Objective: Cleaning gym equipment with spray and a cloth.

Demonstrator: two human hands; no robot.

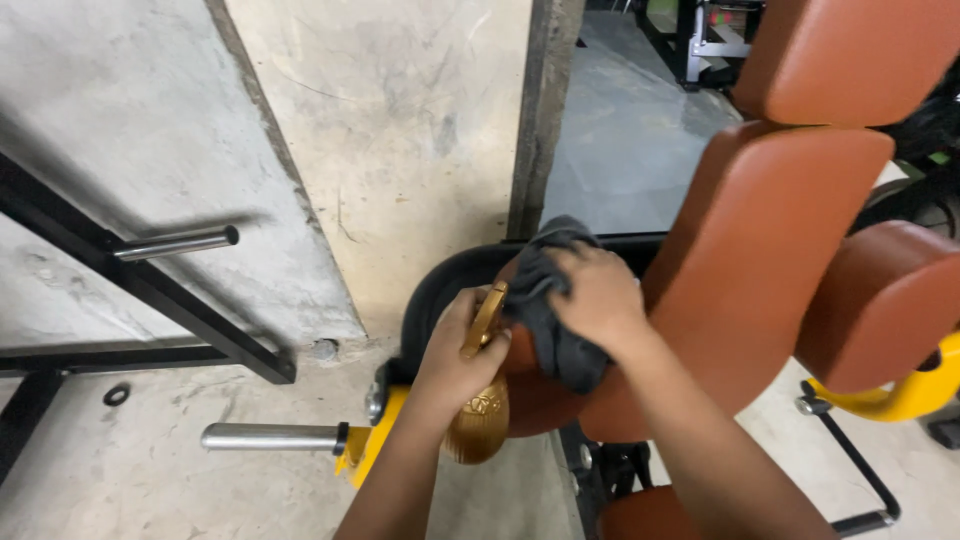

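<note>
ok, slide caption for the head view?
Right hand presses dark cloth on brown padded seat; left hand holds gold spray bottle.

A bare concrete floor (pixel 130 470) carried everything, grey and scuffed, paler at twelve o'clock beyond the doorway. A black steel rack frame (pixel 150 285) stood on it at nine o'clock, its feet flat on the concrete. A small dark ring (pixel 117 395) lay loose on the floor at eight o'clock, just beside that frame. At four o'clock the thin black base bar (pixel 860 480) of a brown-padded machine rested on the floor, near the yellow frame (pixel 905 395) above it.
</note>
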